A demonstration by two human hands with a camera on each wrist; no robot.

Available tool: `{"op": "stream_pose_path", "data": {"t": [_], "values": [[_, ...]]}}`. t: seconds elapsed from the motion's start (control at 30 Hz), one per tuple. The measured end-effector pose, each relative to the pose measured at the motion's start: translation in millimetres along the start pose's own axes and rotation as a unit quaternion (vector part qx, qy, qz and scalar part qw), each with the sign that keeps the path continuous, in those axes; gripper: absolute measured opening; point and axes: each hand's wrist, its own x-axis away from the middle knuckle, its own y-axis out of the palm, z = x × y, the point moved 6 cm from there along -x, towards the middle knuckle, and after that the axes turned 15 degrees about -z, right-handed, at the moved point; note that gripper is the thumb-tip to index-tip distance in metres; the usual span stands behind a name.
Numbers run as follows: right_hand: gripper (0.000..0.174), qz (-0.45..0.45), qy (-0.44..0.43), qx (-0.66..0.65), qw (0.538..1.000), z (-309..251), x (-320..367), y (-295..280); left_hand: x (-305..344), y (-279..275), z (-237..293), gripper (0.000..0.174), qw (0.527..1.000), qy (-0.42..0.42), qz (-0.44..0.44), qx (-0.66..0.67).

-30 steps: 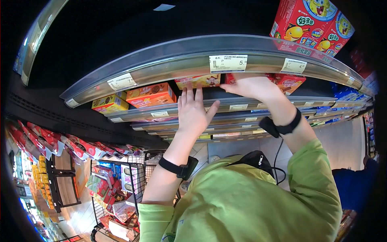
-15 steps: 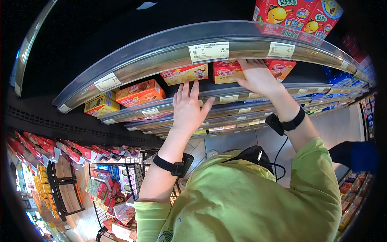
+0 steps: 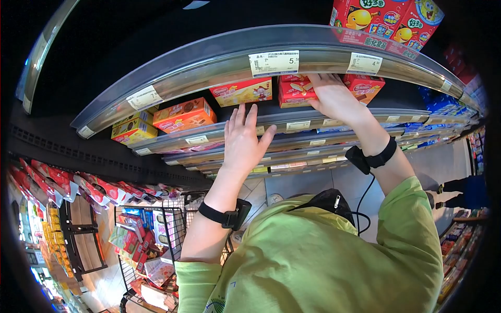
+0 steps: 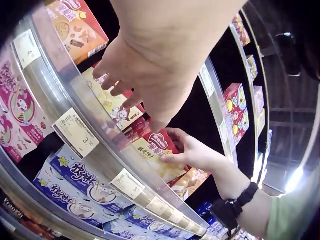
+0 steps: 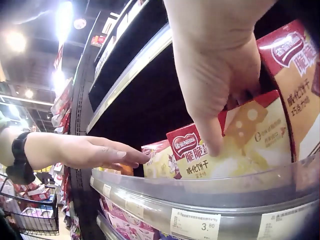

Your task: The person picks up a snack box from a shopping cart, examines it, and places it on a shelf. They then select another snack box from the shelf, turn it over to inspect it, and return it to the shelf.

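My right hand (image 3: 336, 99) grips a red and yellow box of wafer biscuits (image 5: 250, 135) on the shelf, thumb on its front and fingers over the top. The fingertips are hidden behind the box in the right wrist view. With fingers spread nearly straight, my left hand (image 3: 242, 143) is at the lower front of a yellow and red box (image 3: 240, 93) on the same shelf. To the right of the gripped box stands a red and orange wafer box (image 5: 297, 95).
Left on this shelf are an orange biscuit box (image 3: 185, 116) and yellow boxes (image 3: 134, 131). A shelf lip with price tags (image 3: 274, 63) overhangs the hands. Below lie blue boxes (image 4: 80, 187). A wire cart (image 3: 177, 224) full of packages stands at the left.
My right hand has come from behind the upper shelf lip onto the wafer box, whose top now shows more. The left hand stays by the yellow and red box. The head view has shifted.
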Motion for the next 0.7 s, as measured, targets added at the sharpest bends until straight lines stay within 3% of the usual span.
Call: {"op": "stream_pose_path", "data": {"t": [0.3, 0.4, 0.57, 0.7], "values": [[0.091, -0.066, -0.04, -0.038, 0.996, -8, -2, -3, 9, -6, -3, 0.061, 1.0, 0.001, 0.013, 0.021], [0.085, -0.073, -0.032, -0.059, 0.995, -14, 0, -16, 12, -8, -4, 0.059, 0.999, 0.01, 0.016, 0.043], [0.074, -0.176, 0.029, -0.106, 0.978, -30, 3, -42, 14, -13, -4, 0.056, 0.998, 0.014, 0.026, 0.062], [0.066, -0.183, -0.011, -0.136, 0.974, -37, 4, -39, 21, -18, -13, 0.05, 0.995, -0.003, 0.051, 0.082]]}}
